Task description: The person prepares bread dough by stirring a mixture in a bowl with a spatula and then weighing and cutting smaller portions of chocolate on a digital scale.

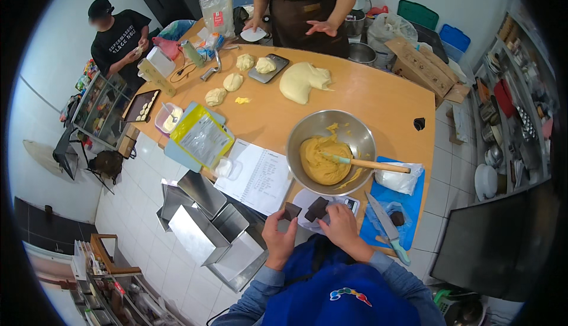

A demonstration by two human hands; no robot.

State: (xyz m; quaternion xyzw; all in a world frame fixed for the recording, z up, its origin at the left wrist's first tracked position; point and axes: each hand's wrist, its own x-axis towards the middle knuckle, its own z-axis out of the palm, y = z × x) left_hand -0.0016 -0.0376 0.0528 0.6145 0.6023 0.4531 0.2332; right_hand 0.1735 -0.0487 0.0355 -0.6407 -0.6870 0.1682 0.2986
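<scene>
My left hand [279, 237] pinches a small dark brown piece of chocolate [291, 211] at the table's near edge. Close beside it, my right hand [344, 228] grips a larger dark chocolate chunk [317, 209]. Both are over a white kitchen scale [303, 200], partly hidden by them. Just beyond stands a steel mixing bowl [368, 132] of yellow-orange batter [322, 163], a wooden-handled spatula [381, 165] resting in it. To the right, a knife [383, 222] lies on a blue board [368, 237], beside another dark piece [397, 218] in clear plastic.
An open notebook [258, 175], a yellow pouch [203, 136] and steel pans [198, 231] are at left. Pale dough [300, 82] and several dough balls [232, 81] lie farther back. A co-worker in a brown apron [307, 18] stands opposite; another person [118, 39] is far left.
</scene>
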